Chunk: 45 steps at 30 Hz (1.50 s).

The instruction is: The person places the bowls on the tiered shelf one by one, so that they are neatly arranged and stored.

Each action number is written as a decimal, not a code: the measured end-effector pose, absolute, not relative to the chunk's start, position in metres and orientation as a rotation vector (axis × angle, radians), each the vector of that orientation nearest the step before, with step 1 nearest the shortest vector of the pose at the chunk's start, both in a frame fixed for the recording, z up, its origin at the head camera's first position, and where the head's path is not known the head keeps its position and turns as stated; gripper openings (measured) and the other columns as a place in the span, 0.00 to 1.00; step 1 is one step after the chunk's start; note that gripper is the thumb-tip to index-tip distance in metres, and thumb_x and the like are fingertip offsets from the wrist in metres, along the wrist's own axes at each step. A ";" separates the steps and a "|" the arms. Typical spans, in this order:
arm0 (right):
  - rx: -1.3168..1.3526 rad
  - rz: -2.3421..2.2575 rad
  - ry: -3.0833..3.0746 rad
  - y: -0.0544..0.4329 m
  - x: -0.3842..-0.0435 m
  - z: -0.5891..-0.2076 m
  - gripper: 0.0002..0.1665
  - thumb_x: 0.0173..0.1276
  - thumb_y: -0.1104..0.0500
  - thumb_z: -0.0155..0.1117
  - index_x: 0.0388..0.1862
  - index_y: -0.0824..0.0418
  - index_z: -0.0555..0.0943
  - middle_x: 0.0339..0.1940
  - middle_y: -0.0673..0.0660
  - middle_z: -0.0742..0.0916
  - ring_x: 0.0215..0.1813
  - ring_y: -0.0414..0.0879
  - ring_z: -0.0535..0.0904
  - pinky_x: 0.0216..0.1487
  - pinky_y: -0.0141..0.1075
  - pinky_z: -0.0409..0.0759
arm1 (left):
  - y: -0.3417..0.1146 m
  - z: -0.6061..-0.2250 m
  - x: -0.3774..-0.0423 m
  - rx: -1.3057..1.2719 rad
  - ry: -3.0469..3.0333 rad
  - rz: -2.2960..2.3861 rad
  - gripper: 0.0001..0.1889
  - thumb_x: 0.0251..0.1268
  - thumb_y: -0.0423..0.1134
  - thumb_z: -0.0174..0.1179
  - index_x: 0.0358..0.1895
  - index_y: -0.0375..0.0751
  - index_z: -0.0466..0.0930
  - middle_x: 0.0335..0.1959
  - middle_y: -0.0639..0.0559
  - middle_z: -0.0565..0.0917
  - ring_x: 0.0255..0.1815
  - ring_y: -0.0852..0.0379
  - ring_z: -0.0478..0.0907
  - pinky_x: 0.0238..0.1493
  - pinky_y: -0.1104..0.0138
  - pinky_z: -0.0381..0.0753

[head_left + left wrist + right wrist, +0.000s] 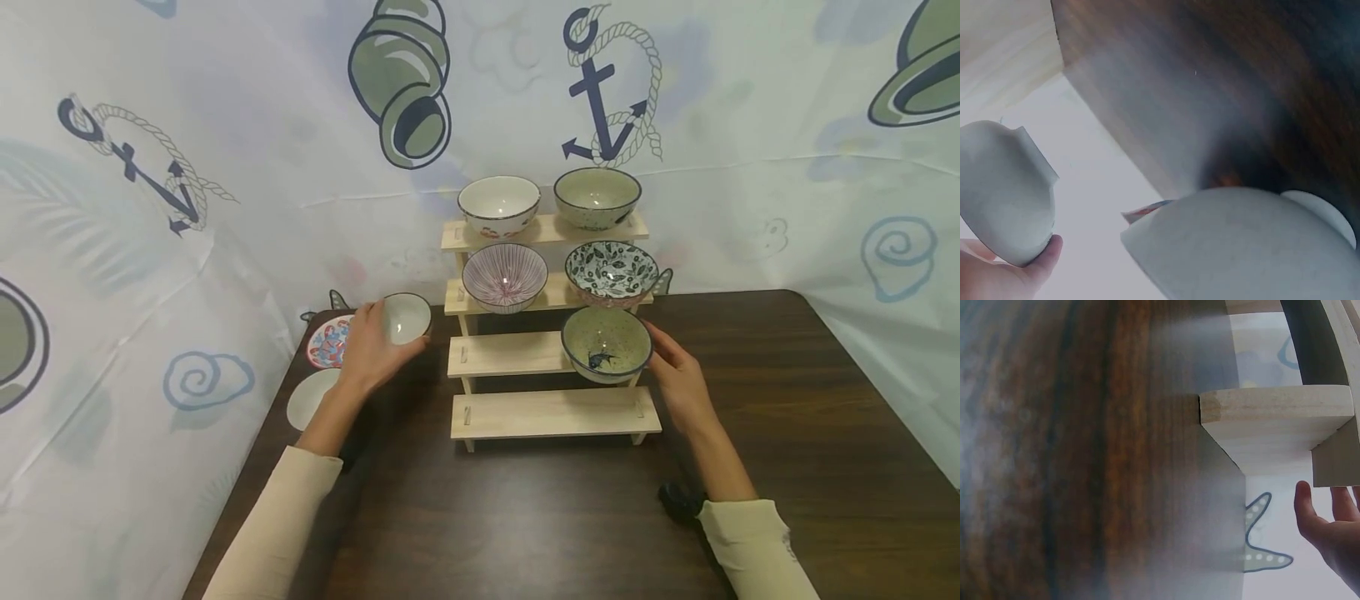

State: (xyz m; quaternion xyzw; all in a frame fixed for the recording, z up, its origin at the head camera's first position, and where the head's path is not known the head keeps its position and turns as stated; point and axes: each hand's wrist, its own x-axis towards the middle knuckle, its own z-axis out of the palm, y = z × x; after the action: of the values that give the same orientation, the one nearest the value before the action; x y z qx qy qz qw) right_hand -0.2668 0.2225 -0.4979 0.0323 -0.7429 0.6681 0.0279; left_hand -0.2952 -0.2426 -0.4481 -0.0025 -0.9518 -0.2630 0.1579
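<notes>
Nearest, at seven o'clock, a pale sleeve leads to the left hand, its fingers pinching a white bowl at the wooden stand's nine o'clock. The right hand has fingers against the green bowl, at its three o'clock; whether they pinch, I cannot tell. That bowl seems near the third shelf's front edge, so a nudge could tip it. Only the left wrist view shows the white bowl's underside

Cream sleeves, bare left hand and right hand
Small dark marks edge the right sleeve, and a black, rounded piece sits beside its cuff.
</notes>
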 end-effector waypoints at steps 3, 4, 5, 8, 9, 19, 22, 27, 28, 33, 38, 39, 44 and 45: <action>0.091 2.055 -2.307 0.223 -0.267 -0.497 0.37 0.81 0.45 0.57 0.83 0.54 0.63 0.82 0.61 0.68 0.70 0.33 0.72 0.60 0.17 0.72 | -0.243 -0.445 -0.292 0.004 -2.723 -0.744 0.56 0.49 0.62 0.74 0.77 0.33 0.61 0.70 0.31 0.69 0.67 0.33 0.69 0.62 0.39 0.75; 0.088 2.048 -2.314 0.223 -0.267 -0.497 0.37 0.81 0.44 0.56 0.83 0.53 0.62 0.82 0.61 0.68 0.72 0.35 0.71 0.60 0.16 0.71 | -0.244 -0.444 -0.291 0.006 -2.718 -0.741 0.56 0.48 0.62 0.74 0.77 0.33 0.62 0.69 0.31 0.69 0.67 0.33 0.70 0.62 0.39 0.76; 0.086 2.047 -2.318 0.223 -0.267 -0.497 0.37 0.81 0.44 0.56 0.83 0.53 0.62 0.82 0.61 0.68 0.73 0.37 0.71 0.60 0.16 0.71 | -0.244 -0.442 -0.290 0.007 -2.713 -0.737 0.56 0.48 0.62 0.74 0.77 0.33 0.62 0.69 0.31 0.70 0.67 0.33 0.70 0.61 0.39 0.76; 0.081 2.047 -2.326 0.222 -0.267 -0.496 0.38 0.81 0.44 0.56 0.83 0.54 0.62 0.82 0.61 0.67 0.75 0.40 0.70 0.60 0.16 0.71 | -0.245 -0.440 -0.287 0.008 -2.699 -0.722 0.55 0.47 0.62 0.73 0.76 0.34 0.63 0.68 0.32 0.70 0.66 0.33 0.70 0.61 0.39 0.76; 0.080 2.049 -2.326 0.223 -0.267 -0.496 0.38 0.81 0.44 0.56 0.83 0.54 0.61 0.82 0.62 0.67 0.74 0.39 0.70 0.60 0.16 0.71 | -0.245 -0.439 -0.286 0.010 -2.695 -0.721 0.55 0.47 0.62 0.73 0.76 0.34 0.63 0.68 0.32 0.71 0.66 0.34 0.70 0.60 0.39 0.76; 0.094 2.078 -2.298 0.224 -0.268 -0.497 0.38 0.80 0.44 0.57 0.83 0.53 0.62 0.82 0.60 0.69 0.69 0.31 0.71 0.60 0.17 0.72 | -0.243 -0.419 -0.271 0.010 -2.715 -0.723 0.55 0.50 0.64 0.72 0.78 0.38 0.61 0.70 0.33 0.69 0.65 0.35 0.69 0.57 0.40 0.77; 0.102 2.078 -2.303 0.224 -0.267 -0.496 0.38 0.80 0.44 0.57 0.83 0.54 0.61 0.83 0.61 0.67 0.73 0.36 0.70 0.60 0.17 0.72 | -0.243 -0.415 -0.268 -0.002 -2.719 -0.727 0.56 0.50 0.64 0.71 0.79 0.37 0.60 0.72 0.32 0.68 0.67 0.34 0.68 0.58 0.39 0.76; 0.130 2.097 -2.304 0.224 -0.265 -0.496 0.40 0.81 0.44 0.56 0.84 0.55 0.59 0.84 0.62 0.64 0.79 0.45 0.65 0.61 0.17 0.71 | -0.241 -0.412 -0.264 -0.033 -2.706 -0.712 0.57 0.49 0.64 0.72 0.79 0.37 0.60 0.73 0.32 0.68 0.69 0.33 0.68 0.61 0.37 0.74; 0.134 2.098 -2.304 0.224 -0.264 -0.496 0.40 0.81 0.44 0.56 0.84 0.55 0.59 0.84 0.62 0.64 0.79 0.44 0.65 0.61 0.18 0.72 | -0.241 -0.411 -0.263 -0.042 -2.703 -0.708 0.57 0.49 0.64 0.72 0.79 0.37 0.60 0.73 0.32 0.68 0.69 0.33 0.68 0.61 0.37 0.74; 0.131 2.096 -2.289 0.223 -0.264 -0.497 0.39 0.81 0.44 0.57 0.83 0.56 0.61 0.83 0.61 0.66 0.71 0.32 0.70 0.60 0.18 0.72 | -0.236 -0.405 -0.256 -0.057 -2.718 -0.707 0.58 0.49 0.64 0.72 0.80 0.36 0.58 0.74 0.32 0.67 0.70 0.33 0.68 0.63 0.36 0.73; 0.138 2.100 -2.266 0.223 -0.264 -0.497 0.38 0.81 0.45 0.57 0.83 0.56 0.62 0.81 0.59 0.69 0.66 0.27 0.72 0.59 0.19 0.73 | -0.235 -0.400 -0.250 -0.061 -2.725 -0.724 0.59 0.49 0.64 0.73 0.80 0.37 0.57 0.76 0.32 0.65 0.73 0.33 0.65 0.66 0.35 0.71; 0.139 2.100 -2.265 0.223 -0.264 -0.498 0.38 0.81 0.46 0.57 0.83 0.56 0.62 0.81 0.59 0.69 0.65 0.26 0.72 0.59 0.19 0.73 | -0.234 -0.399 -0.249 -0.064 -2.726 -0.728 0.59 0.49 0.64 0.73 0.81 0.37 0.57 0.76 0.32 0.65 0.74 0.33 0.64 0.66 0.35 0.71; 0.135 2.108 -2.261 0.223 -0.264 -0.497 0.39 0.80 0.46 0.58 0.83 0.58 0.62 0.80 0.59 0.70 0.64 0.26 0.72 0.59 0.19 0.73 | -0.232 -0.394 -0.243 -0.076 -2.737 -0.724 0.60 0.49 0.64 0.74 0.81 0.37 0.55 0.77 0.33 0.64 0.76 0.32 0.62 0.67 0.34 0.70; 0.134 2.108 -2.263 0.223 -0.264 -0.497 0.39 0.80 0.46 0.58 0.83 0.58 0.62 0.80 0.59 0.70 0.64 0.26 0.72 0.59 0.19 0.73 | -0.232 -0.393 -0.241 -0.077 -2.739 -0.722 0.60 0.49 0.64 0.73 0.81 0.37 0.55 0.77 0.33 0.63 0.76 0.32 0.62 0.67 0.34 0.70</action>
State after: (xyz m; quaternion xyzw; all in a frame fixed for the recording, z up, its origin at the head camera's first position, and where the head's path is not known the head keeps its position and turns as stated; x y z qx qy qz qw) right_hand -0.2640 0.2229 -0.4970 0.0432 -0.7309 0.6807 0.0231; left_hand -0.2411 -0.2315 -0.3933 -0.0270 -0.9552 -0.2517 0.1533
